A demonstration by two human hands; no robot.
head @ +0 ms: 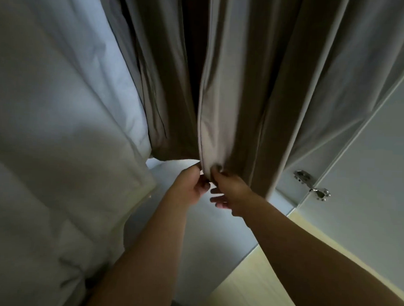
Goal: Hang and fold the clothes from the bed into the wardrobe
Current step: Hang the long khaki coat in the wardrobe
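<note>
Hanging taupe garment (244, 85), smooth long folds

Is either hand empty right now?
No, the left hand and the right hand both pinch the lower edge of the hanging grey garment.

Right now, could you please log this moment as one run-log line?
left hand: pinches grey garment hem | right hand: pinches same hem | white fabric: beside it
</note>
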